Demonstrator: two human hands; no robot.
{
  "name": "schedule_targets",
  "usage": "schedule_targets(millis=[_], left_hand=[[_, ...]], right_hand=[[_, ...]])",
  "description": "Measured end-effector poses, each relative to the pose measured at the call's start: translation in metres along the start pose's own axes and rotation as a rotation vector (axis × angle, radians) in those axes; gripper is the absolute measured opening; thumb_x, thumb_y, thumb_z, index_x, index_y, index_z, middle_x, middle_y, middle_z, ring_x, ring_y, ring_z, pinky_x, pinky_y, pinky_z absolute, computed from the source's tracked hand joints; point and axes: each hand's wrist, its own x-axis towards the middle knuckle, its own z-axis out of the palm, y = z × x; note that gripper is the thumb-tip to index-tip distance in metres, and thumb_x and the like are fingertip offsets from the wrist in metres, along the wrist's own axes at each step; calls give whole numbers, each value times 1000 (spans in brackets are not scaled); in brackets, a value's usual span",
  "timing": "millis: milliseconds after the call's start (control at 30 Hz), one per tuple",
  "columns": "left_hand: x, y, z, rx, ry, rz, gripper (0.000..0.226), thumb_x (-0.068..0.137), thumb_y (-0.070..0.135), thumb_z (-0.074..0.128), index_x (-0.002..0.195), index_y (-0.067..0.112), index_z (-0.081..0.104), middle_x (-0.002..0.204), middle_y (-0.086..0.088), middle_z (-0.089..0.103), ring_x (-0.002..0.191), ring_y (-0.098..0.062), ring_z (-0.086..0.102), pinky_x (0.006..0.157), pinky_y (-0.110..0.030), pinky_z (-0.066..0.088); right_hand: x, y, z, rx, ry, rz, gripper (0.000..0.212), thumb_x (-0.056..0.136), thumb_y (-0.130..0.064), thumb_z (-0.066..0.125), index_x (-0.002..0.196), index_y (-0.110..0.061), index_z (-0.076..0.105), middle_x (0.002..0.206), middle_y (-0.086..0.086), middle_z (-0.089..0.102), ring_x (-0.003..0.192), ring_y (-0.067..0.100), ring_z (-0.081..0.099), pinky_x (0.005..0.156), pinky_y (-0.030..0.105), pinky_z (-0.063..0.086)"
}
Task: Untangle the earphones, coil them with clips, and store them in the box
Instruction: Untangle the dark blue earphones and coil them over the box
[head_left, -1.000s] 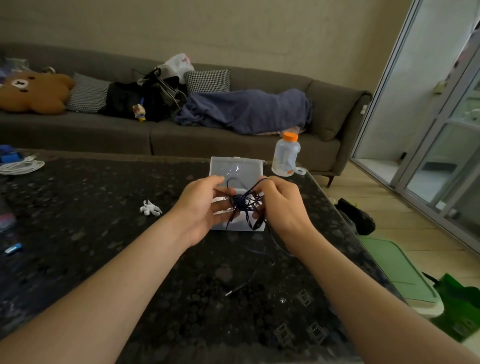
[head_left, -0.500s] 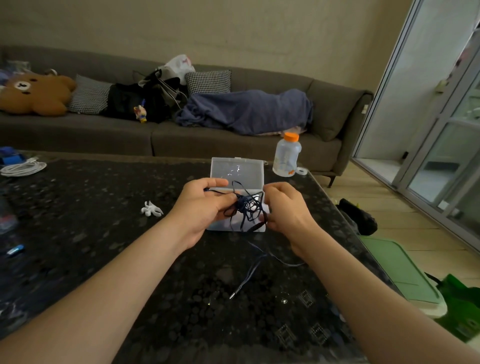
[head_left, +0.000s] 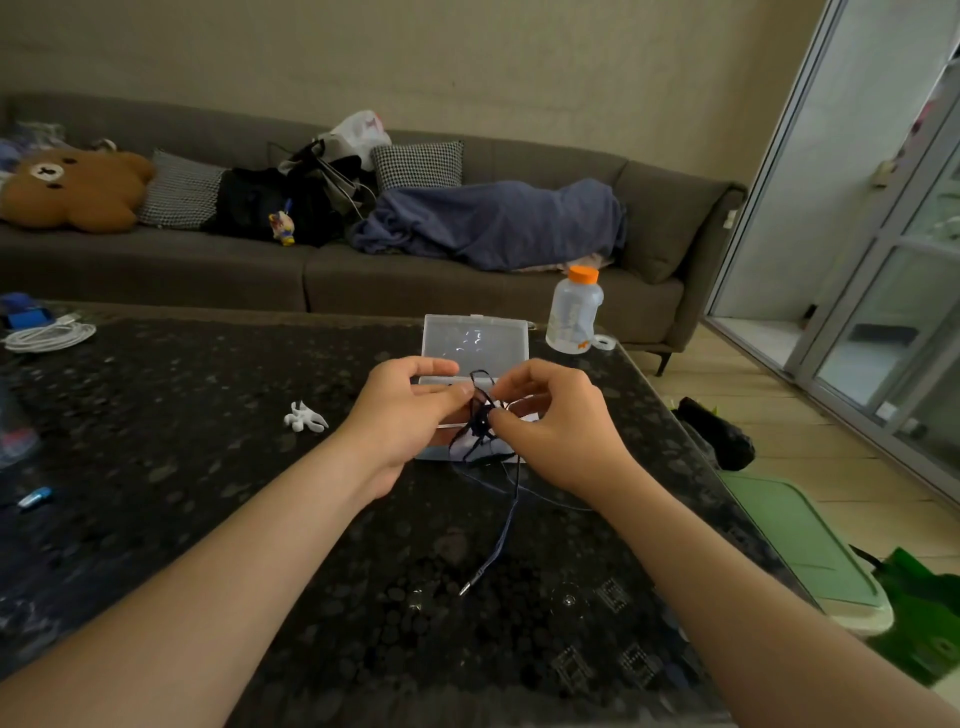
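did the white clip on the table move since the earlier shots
No. The white clip lies in the same spot left of the clear box as before; the left hand and right hand pinch only the earphones.

We can read nothing: the label on the orange-capped bottle (head_left: 574, 312) just right of the clear box (head_left: 475, 340) and the red print on the white bag (head_left: 358, 131) far behind that box are too blurred.

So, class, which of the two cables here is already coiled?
The white cable at the far left of the table, lying in loops; the dark earphones, pinched between left hand and right hand, are tangled.
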Motion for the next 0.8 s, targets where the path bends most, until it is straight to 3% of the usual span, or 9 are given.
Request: schedule_targets(millis=[133,300,433,467,633,800], left_hand=[[0,1,-2,-3,22,-1,30,99,21,75,126,29,66,117,-4,76,105,-23,75,89,-42,65],[-6,3,-1,82,-54,71,34,98,21,76,130,26,64,112,0,79,103,-15,76,97,-40,62],[-11,6,-1,192,-82,141,39,95,18,79,130,25,64,102,4,80,92,-4,77,80,-19,61],[-11,6,-1,224,-79,158,40,94,17,79,130,25,64,102,4,80,91,-3,76,78,-18,61],[-14,5,4,475,-81,293,51,96,8,76,144,20,59,127,-2,74,108,-15,74,97,-34,61],[-17,4,8,573,-97,357,62,95,9,78,149,22,53,139,-3,68,108,-17,75,100,-37,61]], right_hand=[[0,-2,1,28,-11,-5,5,94,-26,75,98,-27,78,91,-13,76,82,-2,71,64,11,56],[-2,-5,0,-38,-14,-48,12,96,-34,76,92,-25,83,78,-13,77,75,0,72,66,12,58],[-3,-4,-2,31,-50,29,26,99,-31,72,80,-17,83,60,-10,70,56,0,64,54,10,48],[-3,-4,-2,16,-50,28,24,99,-31,73,82,-18,83,63,-11,71,59,0,66,56,11,50],[-5,-2,0,-143,-44,-80,12,95,-25,75,99,-29,85,91,-13,79,92,3,72,87,21,58],[-5,-4,-1,-229,-47,-26,7,87,-22,79,88,-24,85,82,-9,76,88,8,70,83,28,61]])
